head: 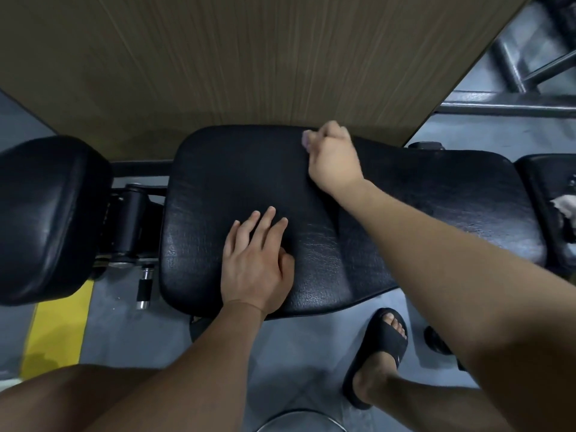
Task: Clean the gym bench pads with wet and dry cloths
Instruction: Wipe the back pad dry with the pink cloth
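Note:
A black padded bench seat fills the middle of the view. My left hand lies flat on its near part with the fingers straight. At the pad's far edge my right hand is closed around a small pale cloth, of which only a bit shows past the fingers. A second pale cloth lies on the black pad at the far right edge of the view.
Another black pad stands to the left, joined by a hinge with a chrome pull pin. A wooden wall panel rises right behind the bench. Grey metal frame bars sit at top right. My sandalled foot stands on the grey floor.

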`<state>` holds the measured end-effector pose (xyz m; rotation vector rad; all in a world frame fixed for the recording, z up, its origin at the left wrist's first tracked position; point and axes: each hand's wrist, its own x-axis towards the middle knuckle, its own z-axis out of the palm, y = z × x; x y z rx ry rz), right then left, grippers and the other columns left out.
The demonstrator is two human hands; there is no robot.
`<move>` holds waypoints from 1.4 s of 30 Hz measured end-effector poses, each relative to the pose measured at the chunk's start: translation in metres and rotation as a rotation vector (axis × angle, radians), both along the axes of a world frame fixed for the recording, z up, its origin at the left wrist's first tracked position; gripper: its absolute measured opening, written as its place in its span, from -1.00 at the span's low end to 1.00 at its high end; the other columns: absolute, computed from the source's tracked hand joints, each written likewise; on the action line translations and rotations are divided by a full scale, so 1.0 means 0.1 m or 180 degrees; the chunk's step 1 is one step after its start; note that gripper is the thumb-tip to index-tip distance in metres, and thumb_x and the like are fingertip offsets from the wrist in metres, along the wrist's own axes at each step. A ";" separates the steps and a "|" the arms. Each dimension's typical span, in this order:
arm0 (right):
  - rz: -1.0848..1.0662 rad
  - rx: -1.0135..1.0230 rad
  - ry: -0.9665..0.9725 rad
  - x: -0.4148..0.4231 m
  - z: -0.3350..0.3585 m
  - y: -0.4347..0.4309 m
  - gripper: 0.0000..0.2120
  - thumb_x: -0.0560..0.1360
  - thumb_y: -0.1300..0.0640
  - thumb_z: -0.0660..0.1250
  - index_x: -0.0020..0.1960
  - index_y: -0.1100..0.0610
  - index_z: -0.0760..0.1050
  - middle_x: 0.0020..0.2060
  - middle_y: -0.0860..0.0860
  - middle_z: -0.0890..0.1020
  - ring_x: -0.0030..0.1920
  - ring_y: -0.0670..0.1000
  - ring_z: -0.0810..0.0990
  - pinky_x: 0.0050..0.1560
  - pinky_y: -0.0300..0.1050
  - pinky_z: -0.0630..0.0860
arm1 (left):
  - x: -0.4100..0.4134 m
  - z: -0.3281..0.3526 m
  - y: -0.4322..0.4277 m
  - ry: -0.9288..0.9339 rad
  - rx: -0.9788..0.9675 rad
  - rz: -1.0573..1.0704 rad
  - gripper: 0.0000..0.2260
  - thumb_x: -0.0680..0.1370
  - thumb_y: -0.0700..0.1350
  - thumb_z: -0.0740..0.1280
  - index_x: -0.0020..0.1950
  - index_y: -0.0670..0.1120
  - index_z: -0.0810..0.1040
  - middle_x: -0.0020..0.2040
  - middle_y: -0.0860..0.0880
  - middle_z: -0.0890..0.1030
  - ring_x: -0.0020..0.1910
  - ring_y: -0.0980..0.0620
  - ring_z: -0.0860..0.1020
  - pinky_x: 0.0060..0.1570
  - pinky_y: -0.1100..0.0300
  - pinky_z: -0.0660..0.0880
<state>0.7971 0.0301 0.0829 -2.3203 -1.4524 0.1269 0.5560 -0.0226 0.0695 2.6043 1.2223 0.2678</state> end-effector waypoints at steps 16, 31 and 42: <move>-0.0716 0.0155 -0.0167 0.43 -0.01 -0.34 -0.81 0.60 0.23 0.26 0.15 0.13 0.60 0.11 0.16 0.48 0.19 0.21 0.44 0.16 -0.11 0.47 | 0.00 -0.03 0.00 -0.0113 0.0044 0.0029 -0.51 0.54 0.00 0.12 0.46 0.02 0.47 0.55 0.04 0.39 0.57 -0.03 0.24 0.58 -0.09 0.11; 0.0520 0.0301 -0.0245 -0.10 -0.03 -0.95 -0.91 0.59 0.20 0.34 0.01 0.18 0.62 -0.10 0.08 0.53 -0.07 0.15 0.53 -0.11 -0.14 0.51 | 0.01 0.02 -0.04 0.0081 -0.0005 0.0041 -0.50 0.56 0.02 0.06 0.50 0.06 0.42 0.58 0.07 0.33 0.59 0.02 0.18 0.60 -0.06 0.04; -0.0017 0.0343 -0.0184 0.00 -0.02 -0.71 -0.88 0.57 0.24 0.24 -0.02 0.21 0.56 -0.10 0.13 0.51 -0.06 0.20 0.48 -0.13 0.04 0.55 | 0.03 0.02 -0.04 0.0061 0.0002 0.0086 -0.52 0.56 -0.01 0.12 0.48 0.06 0.43 0.57 0.09 0.34 0.58 0.02 0.19 0.60 -0.05 0.04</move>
